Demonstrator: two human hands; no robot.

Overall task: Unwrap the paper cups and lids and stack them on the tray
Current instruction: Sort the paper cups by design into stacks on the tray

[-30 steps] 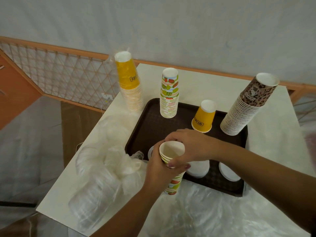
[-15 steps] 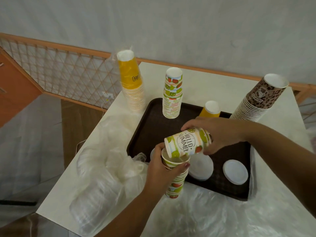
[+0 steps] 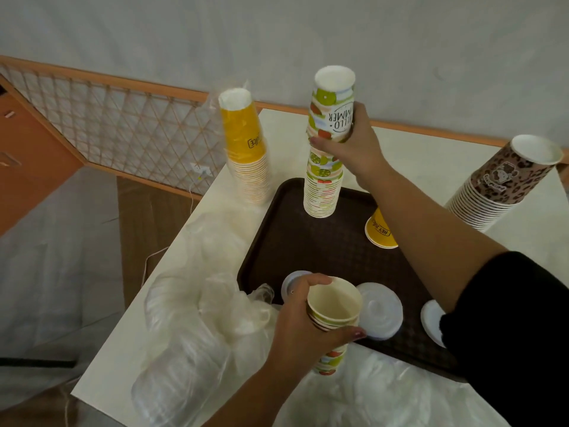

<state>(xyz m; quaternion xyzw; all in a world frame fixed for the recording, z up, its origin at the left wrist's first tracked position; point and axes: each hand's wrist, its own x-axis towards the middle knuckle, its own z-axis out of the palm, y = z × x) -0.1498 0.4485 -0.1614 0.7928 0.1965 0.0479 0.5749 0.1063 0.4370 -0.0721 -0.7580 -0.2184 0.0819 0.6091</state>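
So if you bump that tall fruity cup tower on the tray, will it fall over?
Probably, yes. The fruity cup stack is tall and narrow on the tray, so it likely tips easily. Paper cups look light, so a small push could shift it. The right hand is adding an upside-down cup, making it taller and likely wobblier.

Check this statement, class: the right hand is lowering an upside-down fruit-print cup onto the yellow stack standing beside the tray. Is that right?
Not quite. The head view shows the right hand lowering the upside-down fruit-print cup onto the fruit-print stack standing on the tray, not the yellow stack beside it.
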